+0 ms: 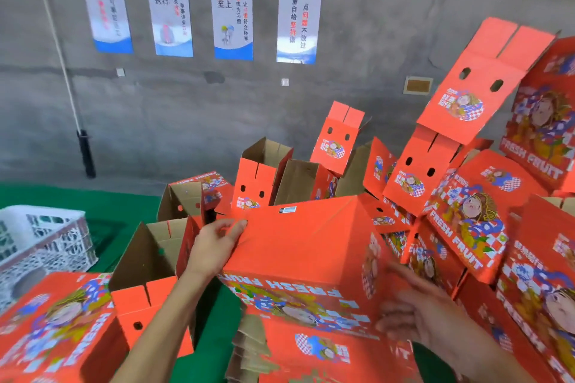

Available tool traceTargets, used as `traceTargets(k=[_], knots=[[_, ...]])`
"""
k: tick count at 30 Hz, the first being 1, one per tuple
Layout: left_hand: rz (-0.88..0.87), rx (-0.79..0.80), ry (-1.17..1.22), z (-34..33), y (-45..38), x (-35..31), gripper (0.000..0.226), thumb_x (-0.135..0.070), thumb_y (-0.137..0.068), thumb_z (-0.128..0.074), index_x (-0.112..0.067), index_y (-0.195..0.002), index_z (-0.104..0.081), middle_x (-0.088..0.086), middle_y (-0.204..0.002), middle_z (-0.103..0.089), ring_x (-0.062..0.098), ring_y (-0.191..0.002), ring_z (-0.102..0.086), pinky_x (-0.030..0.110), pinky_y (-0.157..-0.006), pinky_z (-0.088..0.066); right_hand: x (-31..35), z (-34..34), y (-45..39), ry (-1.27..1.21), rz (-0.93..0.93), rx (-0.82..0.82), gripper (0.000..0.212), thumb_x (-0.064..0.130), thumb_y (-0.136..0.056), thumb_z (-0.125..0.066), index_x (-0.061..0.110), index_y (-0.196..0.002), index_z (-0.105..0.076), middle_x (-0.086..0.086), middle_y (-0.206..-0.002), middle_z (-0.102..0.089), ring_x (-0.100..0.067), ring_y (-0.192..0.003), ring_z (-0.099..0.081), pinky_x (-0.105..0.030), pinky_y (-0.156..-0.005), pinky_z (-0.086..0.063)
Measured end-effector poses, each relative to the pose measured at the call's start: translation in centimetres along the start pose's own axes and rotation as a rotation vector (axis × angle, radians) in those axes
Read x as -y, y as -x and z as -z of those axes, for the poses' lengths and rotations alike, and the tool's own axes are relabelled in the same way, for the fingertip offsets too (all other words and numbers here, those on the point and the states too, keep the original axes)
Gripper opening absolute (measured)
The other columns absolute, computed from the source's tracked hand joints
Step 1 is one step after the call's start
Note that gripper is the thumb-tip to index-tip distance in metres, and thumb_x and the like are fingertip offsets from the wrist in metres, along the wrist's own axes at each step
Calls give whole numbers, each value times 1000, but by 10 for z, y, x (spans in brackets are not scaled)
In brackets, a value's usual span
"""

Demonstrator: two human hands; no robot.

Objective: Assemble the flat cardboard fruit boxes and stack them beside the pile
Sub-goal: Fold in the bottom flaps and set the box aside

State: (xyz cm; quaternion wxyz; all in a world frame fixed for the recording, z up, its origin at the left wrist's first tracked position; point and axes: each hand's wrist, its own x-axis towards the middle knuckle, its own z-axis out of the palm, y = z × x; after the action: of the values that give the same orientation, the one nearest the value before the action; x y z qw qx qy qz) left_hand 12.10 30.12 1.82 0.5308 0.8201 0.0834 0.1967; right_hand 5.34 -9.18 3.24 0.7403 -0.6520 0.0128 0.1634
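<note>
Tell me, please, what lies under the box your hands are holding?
Under the held box sits a stack of flat boxes, brown edges showing at its left. How far it runs beneath is covered.

I see the red cardboard fruit box (298, 239) centre, atop the stack of flat red cardboard boxes (311, 348). Heap of assembled red boxes (466, 196) right and behind. White plastic crate (43, 236) far left. Four blue-and-white wall posters (199, 9) behind.
</note>
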Motion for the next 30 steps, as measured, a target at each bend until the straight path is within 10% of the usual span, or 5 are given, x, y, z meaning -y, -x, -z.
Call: traceTargets(k=[9,18,21,24,30], knots=[[41,-176,268,81,18,0,48,-62,-103,-45,-39,-144,-57,-19,-150,-51,-16,-131,-44,12,-113,-26,59,-125,-12,237,365,161,47,29,-83,-71,58,-120,-68,-27,-78,-72,-53,-69,-72,-40,-52,-61],[245,-135,821,190,54,15,68,-76,-88,-53,-29,-134,-68,6,-128,-73,26,-110,-73,49,-80,-62,34,-289,-60,847,933,292,63,18,-103,-58,64,-142,-41,12,-104,-69,-3,-99,-64,-15,-92,-44],[163,-327,689,224,60,43,47,-52,-101,-54,-28,-141,-61,1,-130,-72,26,-119,-69,57,-99,-55,10,-349,-79,939,980,358,52,20,-105,-55,44,-150,-45,8,-133,-55,-6,-130,-48,-9,-111,-24],[173,-510,499,251,64,73,37,-35,-109,-48,-39,-146,-52,-2,-125,-74,22,-113,-72,45,-92,-60,-28,-406,-93,1015,1001,448,48,25,-104,-54,44,-148,-49,-2,-133,-50,-20,-129,-50,-28,-115,-36],[525,-311,632,293,64,126,90,-86,-91,-26,-24,-154,-45,21,-146,-57,44,-134,-55,63,-112,-40,-115,-500,-110,1181,871,554,45,34,-103,-48,45,-147,-48,-15,-159,-23,-34,-140,-37,-35,-120,-29]])
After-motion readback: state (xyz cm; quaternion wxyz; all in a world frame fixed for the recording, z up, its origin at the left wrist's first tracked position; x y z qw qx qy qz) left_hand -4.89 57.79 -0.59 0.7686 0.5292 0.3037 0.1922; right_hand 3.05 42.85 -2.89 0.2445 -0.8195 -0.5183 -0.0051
